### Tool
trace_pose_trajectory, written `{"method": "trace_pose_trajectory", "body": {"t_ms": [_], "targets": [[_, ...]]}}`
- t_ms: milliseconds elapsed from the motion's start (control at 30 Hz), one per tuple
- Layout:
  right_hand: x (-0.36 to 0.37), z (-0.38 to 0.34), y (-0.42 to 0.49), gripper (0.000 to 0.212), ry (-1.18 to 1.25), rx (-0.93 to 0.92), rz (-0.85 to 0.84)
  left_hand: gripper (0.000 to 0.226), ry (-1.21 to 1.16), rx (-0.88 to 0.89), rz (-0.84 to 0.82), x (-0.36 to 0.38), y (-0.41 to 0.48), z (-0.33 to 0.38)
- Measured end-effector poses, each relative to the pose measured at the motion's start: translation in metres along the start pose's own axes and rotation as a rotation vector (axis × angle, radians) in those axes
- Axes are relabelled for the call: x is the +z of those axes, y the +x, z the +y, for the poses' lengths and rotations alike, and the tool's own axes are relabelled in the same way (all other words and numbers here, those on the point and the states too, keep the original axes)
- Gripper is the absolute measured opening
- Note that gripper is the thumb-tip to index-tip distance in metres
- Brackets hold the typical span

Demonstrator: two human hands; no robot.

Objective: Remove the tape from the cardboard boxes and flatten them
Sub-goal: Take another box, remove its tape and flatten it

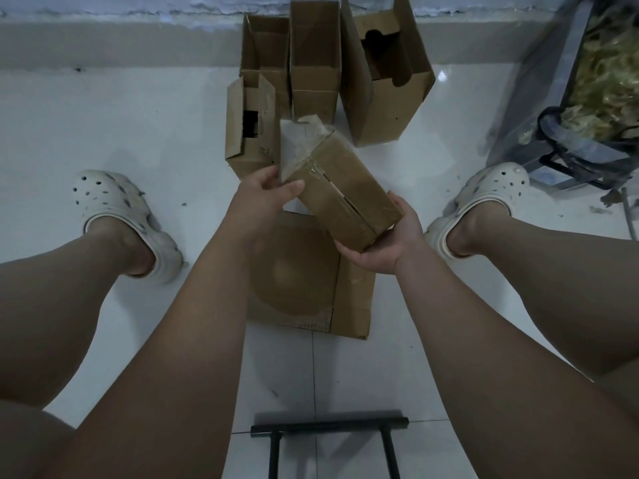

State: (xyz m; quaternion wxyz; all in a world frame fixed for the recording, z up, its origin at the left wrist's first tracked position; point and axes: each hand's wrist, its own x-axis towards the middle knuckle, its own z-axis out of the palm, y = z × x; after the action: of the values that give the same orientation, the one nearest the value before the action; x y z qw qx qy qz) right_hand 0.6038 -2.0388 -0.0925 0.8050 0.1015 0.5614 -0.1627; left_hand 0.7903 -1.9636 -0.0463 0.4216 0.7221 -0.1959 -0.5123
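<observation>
— Where is the held box point(345, 198)?

— In the air above the white tiled floor point(138, 133), tilted, between the person's knees. The right hand point(387, 243) grips its near end, fingers curled underneath and thumb up along the side. A seam down the top face is split open in places.

— And the left hand point(266, 198)?

— Its fingers point(273, 174) and thumb are closed together on the tape point(297, 146), pinching it at the box's far corner. The tape is clear and stands up from that end as a loose, crinkled sheet.

— Any print on the box?

— Plain brown card, as far as I can see. The small box point(249, 140) just behind the left hand has faint marks on its flap, too blurred to read.

— What else lies around?

— A flattened cardboard point(301, 281) sheet on the floor right under the hands. Beyond the small box, three open boxes point(313, 63) stand upright against the wall. A pale clog point(114, 209) sits on each foot, a clear bag point(605, 81) of straw-like stuff lies far right, and a black metal frame point(328, 426) shows at the bottom edge.
</observation>
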Motion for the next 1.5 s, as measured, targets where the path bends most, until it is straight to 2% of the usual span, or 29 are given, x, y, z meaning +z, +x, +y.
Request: {"method": "trace_pose_trajectory", "body": {"t_ms": [67, 167, 333, 433, 500, 600, 667, 767, 833, 1000, 1133, 1333, 1500], "targets": [[0.001, -0.002, 0.000, 0.059, -0.014, 0.001, -0.026, 0.038, -0.120, -0.023, -0.044, -0.001, -0.001, -0.003], [-0.001, -0.004, 0.001, 0.059, -0.015, 0.003, -0.036, 0.031, -0.271, 0.015, 0.023, 0.002, 0.000, -0.004], [-0.007, -0.001, 0.003, 0.058, -0.038, 0.000, -0.036, 0.013, -0.190, 0.071, 0.100, 0.000, 0.004, -0.005], [-0.007, 0.001, 0.003, 0.059, -0.042, 0.010, -0.042, 0.010, -0.038, 0.121, 0.161, 0.000, 0.003, -0.007], [-0.005, 0.001, 0.002, 0.058, -0.037, 0.018, -0.074, 0.008, -0.035, 0.171, 0.180, -0.001, 0.000, -0.005], [-0.001, 0.002, -0.002, 0.058, -0.031, 0.053, -0.178, 0.016, -0.266, 0.218, -0.044, -0.004, -0.007, 0.015], [0.003, 0.001, -0.008, 0.056, -0.042, 0.075, -0.258, 0.017, -0.336, 0.267, -0.185, -0.007, -0.009, 0.032], [0.012, -0.005, -0.016, 0.063, -0.059, 0.070, -0.341, 0.019, -0.289, 0.369, -0.322, -0.013, -0.010, 0.050], [0.016, -0.009, -0.020, 0.068, -0.059, 0.050, -0.361, 0.020, -0.181, 0.412, -0.358, -0.018, -0.010, 0.057], [0.020, -0.013, -0.024, 0.057, -0.005, 0.028, -0.391, 0.016, 0.065, 0.497, -0.283, -0.014, -0.015, 0.072], [0.012, -0.012, -0.023, 0.052, -0.001, 0.022, -0.358, 0.028, 0.288, 0.531, -0.172, -0.016, -0.018, 0.072], [0.009, -0.002, -0.028, 0.057, 0.000, 0.059, -0.290, 0.017, 0.238, 0.455, -0.094, -0.016, -0.017, 0.063], [0.009, -0.001, -0.030, 0.061, 0.009, 0.068, -0.260, 0.011, 0.178, 0.435, -0.108, -0.018, -0.012, 0.053]]}}
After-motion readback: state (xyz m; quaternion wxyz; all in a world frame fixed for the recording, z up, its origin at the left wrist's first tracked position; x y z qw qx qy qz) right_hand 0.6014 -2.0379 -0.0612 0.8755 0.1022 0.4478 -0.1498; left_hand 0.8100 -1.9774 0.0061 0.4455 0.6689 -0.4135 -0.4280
